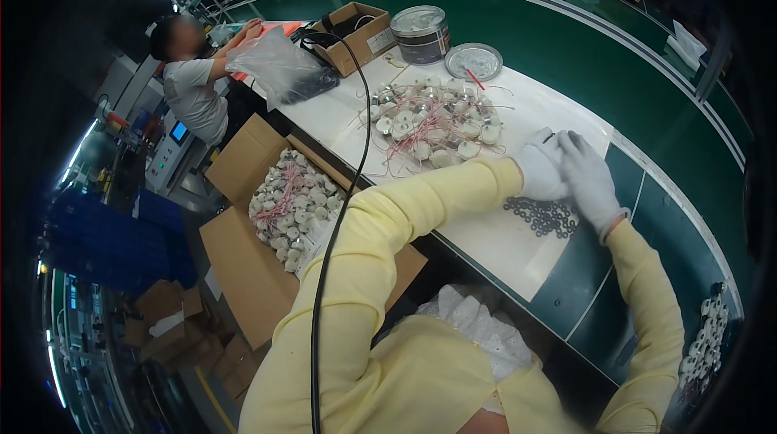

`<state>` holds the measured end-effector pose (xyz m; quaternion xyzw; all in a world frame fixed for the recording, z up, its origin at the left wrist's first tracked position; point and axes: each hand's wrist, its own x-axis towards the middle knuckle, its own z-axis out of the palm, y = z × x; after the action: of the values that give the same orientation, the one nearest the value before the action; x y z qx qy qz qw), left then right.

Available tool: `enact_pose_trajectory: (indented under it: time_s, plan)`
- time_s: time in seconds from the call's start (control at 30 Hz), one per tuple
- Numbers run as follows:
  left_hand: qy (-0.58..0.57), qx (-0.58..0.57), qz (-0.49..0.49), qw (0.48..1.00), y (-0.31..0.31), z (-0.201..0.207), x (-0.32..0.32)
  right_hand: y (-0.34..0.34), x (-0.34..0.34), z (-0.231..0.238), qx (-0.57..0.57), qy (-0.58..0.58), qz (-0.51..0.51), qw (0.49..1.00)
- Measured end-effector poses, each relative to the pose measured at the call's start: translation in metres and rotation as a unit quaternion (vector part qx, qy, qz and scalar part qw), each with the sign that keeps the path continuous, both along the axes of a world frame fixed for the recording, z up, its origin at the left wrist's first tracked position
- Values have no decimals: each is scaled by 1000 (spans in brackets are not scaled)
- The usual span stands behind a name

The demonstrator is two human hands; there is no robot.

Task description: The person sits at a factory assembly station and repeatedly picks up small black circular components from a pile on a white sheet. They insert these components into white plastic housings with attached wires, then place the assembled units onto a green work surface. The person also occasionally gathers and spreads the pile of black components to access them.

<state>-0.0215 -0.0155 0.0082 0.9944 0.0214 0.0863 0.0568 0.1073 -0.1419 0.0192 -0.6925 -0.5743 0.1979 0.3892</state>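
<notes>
My left hand [541, 168] and my right hand [588, 183], both in white gloves, meet side by side over the white work surface. Their fingers are drawn together at the far end, where a small dark spot shows; what they pinch is too small to name. Just below the hands lies a spread of small dark rings [541, 219], some partly covered by the gloves. To the left of my left hand sits a heap of round white parts with metal bodies and pink wires [437, 120].
An open carton [243, 268] of similar wired parts stands at the left. Behind the heap are a tin [421, 36], its lid [473, 61] and a small box [354, 33]. A black cable [322, 288] hangs across the view. A co-worker [194, 82] handles a plastic bag [279, 70].
</notes>
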Motion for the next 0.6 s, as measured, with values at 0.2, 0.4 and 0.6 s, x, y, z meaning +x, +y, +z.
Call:
enact_pose_trajectory:
  time_s: [0.2, 0.4, 0.6]
  plan:
    - [-5, 42, 11, 999, -9, -10, -6, -4, -15, 2, -13, -317, -26, 948]
    - [-119, 89, 22, 989, -7, -17, -4, -4, -22, -1, -27, -333, -100, 937]
    - [-35, 104, -88, 990, -1, 16, -8, -3, 28, -32, 117, 70, -31, 990]
